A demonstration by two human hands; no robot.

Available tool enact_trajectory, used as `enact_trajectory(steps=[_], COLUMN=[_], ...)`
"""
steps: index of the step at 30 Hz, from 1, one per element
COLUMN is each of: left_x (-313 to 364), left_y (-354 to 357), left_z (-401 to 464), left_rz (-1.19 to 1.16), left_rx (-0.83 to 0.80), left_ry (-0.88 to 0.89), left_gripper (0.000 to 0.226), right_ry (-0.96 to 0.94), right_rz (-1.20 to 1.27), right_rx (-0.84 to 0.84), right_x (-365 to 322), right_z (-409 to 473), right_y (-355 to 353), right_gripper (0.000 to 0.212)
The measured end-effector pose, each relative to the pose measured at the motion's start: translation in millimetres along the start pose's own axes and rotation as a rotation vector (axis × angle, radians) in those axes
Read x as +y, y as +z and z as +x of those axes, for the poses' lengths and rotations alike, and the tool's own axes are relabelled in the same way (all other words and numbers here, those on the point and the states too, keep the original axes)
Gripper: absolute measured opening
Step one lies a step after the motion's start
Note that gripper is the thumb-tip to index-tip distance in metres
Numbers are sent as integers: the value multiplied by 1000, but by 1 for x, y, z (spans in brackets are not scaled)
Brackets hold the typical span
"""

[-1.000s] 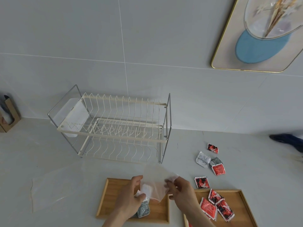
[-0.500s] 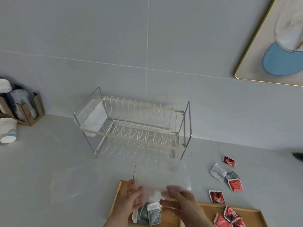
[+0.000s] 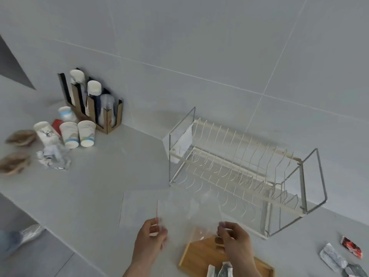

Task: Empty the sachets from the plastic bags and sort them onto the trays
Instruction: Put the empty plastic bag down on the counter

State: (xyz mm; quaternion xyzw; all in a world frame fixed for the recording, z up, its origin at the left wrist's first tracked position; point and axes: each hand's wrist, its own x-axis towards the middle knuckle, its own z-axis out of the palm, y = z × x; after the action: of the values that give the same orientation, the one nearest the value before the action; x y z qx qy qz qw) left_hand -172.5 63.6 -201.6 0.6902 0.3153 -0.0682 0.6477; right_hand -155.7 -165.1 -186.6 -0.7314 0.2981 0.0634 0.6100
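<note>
Both my hands hold a clear plastic bag (image 3: 189,210) stretched out above the counter, with a thin red line along its left side. My left hand (image 3: 150,239) pinches that left edge and my right hand (image 3: 234,239) pinches the right edge. Below the bag lies a wooden tray (image 3: 201,254) with grey sachets (image 3: 220,269) at its near end. A second clear bag (image 3: 131,208) lies flat on the counter to the left. A red sachet (image 3: 351,246) and a silver sachet (image 3: 332,259) lie loose at the far right.
A white wire dish rack (image 3: 239,172) stands behind the bag against the tiled wall. At the back left are paper cups (image 3: 76,133), a cardboard cup holder (image 3: 93,104), crumpled wrapping (image 3: 53,158) and brown items (image 3: 17,148). The counter edge runs along the lower left.
The view has swung left, bringing the cups and holder into sight and pushing the red-sachet tray out of frame. The bag, with sachets dropped onto the tray, now moves left, spread between both hands.
</note>
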Motion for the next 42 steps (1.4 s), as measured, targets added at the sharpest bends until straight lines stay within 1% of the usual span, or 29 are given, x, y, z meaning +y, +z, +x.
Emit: enact_trajectory(steps=[4, 5, 8, 12, 14, 16, 19, 22, 24, 27, 30, 33, 35, 39, 42], left_x=[-2, -2, 1, 5, 9, 11, 10, 6, 4, 0, 0, 5, 9, 13, 18], left_y=[-35, -43, -64, -86, -95, -101, -107, -109, -110, -111, -112, -109, -104, -90, -75], left_z=[24, 29, 48, 70, 78, 85, 93, 97, 98, 98, 97, 98, 101, 102, 97], left_rz=[91, 115, 143, 191, 241, 296, 408, 588, 696, 801, 834, 906, 974, 1100, 1164], left_rx=[123, 140, 168, 203, 222, 218, 171, 126, 115, 150, 188, 171, 155, 88, 5], left_ry=[35, 44, 55, 41, 43, 72, 145, 212, 219, 252, 338, 450, 539, 647, 683], left_gripper=[16, 16, 25, 32, 37, 43, 55, 72, 82, 85, 80, 78, 79, 82, 83], right_ry=[-21, -28, -38, -63, -51, -54, -62, -81, -119, -169, -285, -403, -449, -487, -477], right_rz=[-150, -173, -207, -282, -335, -389, -466, -575, -678, -849, -991, -1112, -1167, -1261, -1265], right_rx=[4, -8, -59, -144, -193, -216, -243, -287, -338, -388, -358, -275, -227, -157, -114], right_x=[-3, -4, -12, -19, -23, -22, -22, -25, -27, -26, -23, -22, -21, -19, -16], right_z=[2, 3, 2, 7, 8, 9, 8, 3, 2, 0, -2, -2, -2, -2, -3], right_y=[47, 58, 88, 121, 136, 150, 163, 171, 173, 174, 171, 164, 158, 139, 122], right_gripper=[2, 6, 21, 48, 54, 57, 61, 68, 73, 78, 83, 86, 87, 89, 104])
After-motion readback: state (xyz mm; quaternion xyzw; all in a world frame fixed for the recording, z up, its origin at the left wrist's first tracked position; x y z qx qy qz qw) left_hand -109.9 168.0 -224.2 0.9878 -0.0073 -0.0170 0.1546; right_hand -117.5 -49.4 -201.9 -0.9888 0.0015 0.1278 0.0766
